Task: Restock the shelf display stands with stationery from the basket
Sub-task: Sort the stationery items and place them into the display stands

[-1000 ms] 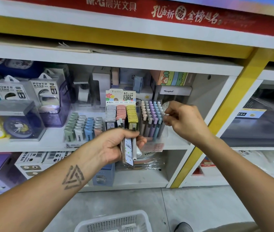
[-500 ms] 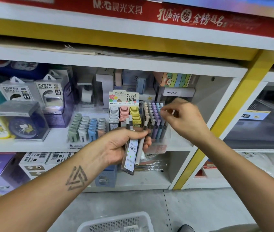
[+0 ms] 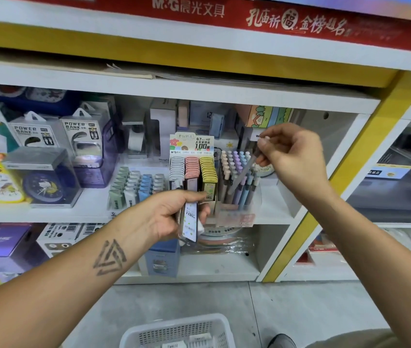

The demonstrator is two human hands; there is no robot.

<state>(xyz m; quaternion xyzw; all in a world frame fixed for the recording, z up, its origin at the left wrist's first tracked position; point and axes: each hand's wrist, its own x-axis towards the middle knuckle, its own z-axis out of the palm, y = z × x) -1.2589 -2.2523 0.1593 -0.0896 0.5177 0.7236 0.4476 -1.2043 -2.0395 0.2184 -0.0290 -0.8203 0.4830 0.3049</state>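
1. Right hand (image 3: 293, 156) raised in front of the middle shelf, fingers and thumb pinching the top end of one grey pencil (image 3: 246, 169).
2. Pencil tilted, lower end down among the pastel pencils standing in the clear pencil stand (image 3: 237, 217) on the shelf (image 3: 48, 212).
3. Left hand (image 3: 171, 214) lower, just before the shelf edge, fingers curled round a flat lead-refill pack (image 3: 190, 221) and some thin white items; exact number hard to tell.
4. Just left of the pencil stand, touching or nearly so, a lead-refill display (image 3: 193, 169) with grey, pink and yellow rows under a "100" card.
5. Further left on the same shelf: eraser tray (image 3: 136, 187), power bank boxes (image 3: 56, 136), boxed clock (image 3: 42, 184).
6. White basket (image 3: 176, 331) on the floor below, near the bottom edge, with a few small packs inside.
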